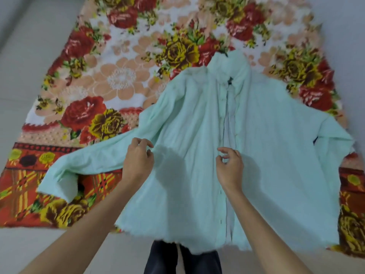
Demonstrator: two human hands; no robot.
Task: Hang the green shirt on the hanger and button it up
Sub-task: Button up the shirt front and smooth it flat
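Left hand [138, 157] and right hand [230, 164] loose-fingered, empty, above green shirt [276, 155]; hanger [230, 80] mostly hidden inside collar.

The green shirt [266, 155] is thin matt cloth, creased; the floral blanket [122, 80] looks plush.

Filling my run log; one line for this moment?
green shirt spread on floral blanket | left hand above it, empty | right hand at front opening, empty
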